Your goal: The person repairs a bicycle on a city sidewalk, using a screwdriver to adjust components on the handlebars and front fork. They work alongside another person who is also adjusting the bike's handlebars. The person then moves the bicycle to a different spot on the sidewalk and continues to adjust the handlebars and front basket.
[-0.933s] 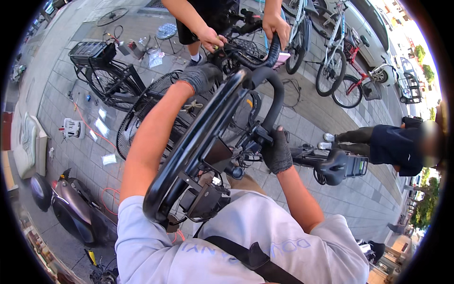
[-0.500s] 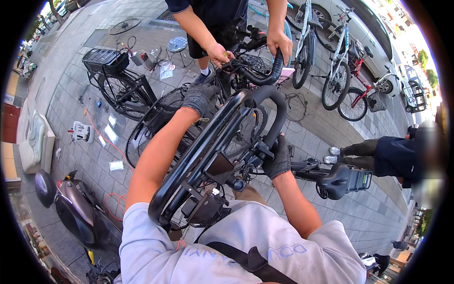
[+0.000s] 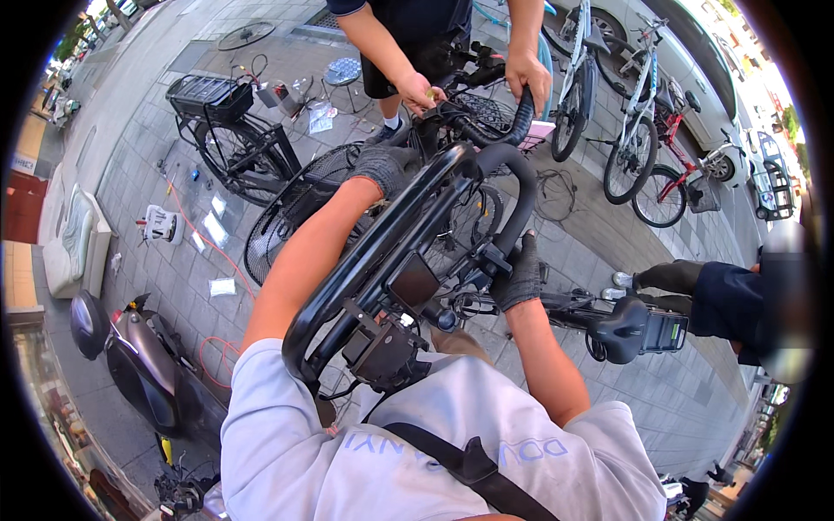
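Note:
A thick black tubular handlebar (image 3: 526, 187) with a dark display (image 3: 412, 280) and a boxy black unit (image 3: 382, 352) stands close to my chest. My right hand (image 3: 519, 276), in a dark grey glove, is closed at the handlebar's right end, beside a clamp; its thumb points up. My left hand (image 3: 382, 170), gloved too, reaches past the long black tubes (image 3: 382, 256) beside a black mesh basket (image 3: 274, 234); its fingers curl over something hidden. Across from me, a co-worker's hand (image 3: 528, 76) grips another curved black bar (image 3: 491, 135), and their other hand (image 3: 420, 93) pinches a small yellowish piece.
A bike's rear rack (image 3: 208, 95) and wheel stand left. Plastic packets (image 3: 215, 229), a white tub (image 3: 162, 224) and an orange cord (image 3: 187, 213) lie on the paving. A scooter (image 3: 143, 365) is lower left. Bikes (image 3: 632, 156), a saddle (image 3: 618, 330) and a person (image 3: 730, 300) are right.
The whole view has shifted slightly, so the surroundings sit a little further right. Both my hands stay in about the same places at the bike; the co-worker keeps hold of the curved bar.

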Motion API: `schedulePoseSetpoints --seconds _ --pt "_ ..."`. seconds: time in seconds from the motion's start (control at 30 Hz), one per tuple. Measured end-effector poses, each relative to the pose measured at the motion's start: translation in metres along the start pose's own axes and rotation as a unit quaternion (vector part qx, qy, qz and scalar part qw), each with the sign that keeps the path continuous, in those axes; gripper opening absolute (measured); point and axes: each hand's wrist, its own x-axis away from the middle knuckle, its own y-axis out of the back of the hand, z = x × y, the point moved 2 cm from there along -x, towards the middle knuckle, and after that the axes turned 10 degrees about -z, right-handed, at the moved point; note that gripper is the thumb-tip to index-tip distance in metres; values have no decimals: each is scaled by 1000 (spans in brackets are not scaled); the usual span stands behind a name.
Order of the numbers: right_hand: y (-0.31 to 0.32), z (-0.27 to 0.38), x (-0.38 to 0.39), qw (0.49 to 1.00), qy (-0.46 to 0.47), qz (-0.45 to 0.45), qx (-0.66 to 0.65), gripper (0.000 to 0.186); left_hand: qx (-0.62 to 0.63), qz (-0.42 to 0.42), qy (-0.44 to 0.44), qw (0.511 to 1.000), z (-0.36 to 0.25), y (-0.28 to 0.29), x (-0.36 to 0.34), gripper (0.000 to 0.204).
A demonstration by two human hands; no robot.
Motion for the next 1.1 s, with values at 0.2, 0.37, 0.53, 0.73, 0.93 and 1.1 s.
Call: schedulePoseSetpoints --seconds 0.2,0.37,0.53,0.73,0.93,1.1 --pt "1 -5 -9 1000 -6 -5 -19 71 -3 -33 -1 999 14 -34 2 21" --pt "-15 -5 0 998 22 -24 -55 56 -22 -56 -16 998 12 -27 -2 18" --pt "15 -11 -37 995 39 76 -42 54 -7 -107 -38 993 17 -40 -1 21" --pt "12 -12 -41 995 65 78 3 55 -39 -103 -42 993 20 -42 -1 23" --pt "14 -14 -46 993 59 104 -12 63 -38 -77 -12 996 9 -28 1 19" --pt "18 -14 -55 991 56 118 -7 60 -39 -68 -11 997 8 -29 -2 17"
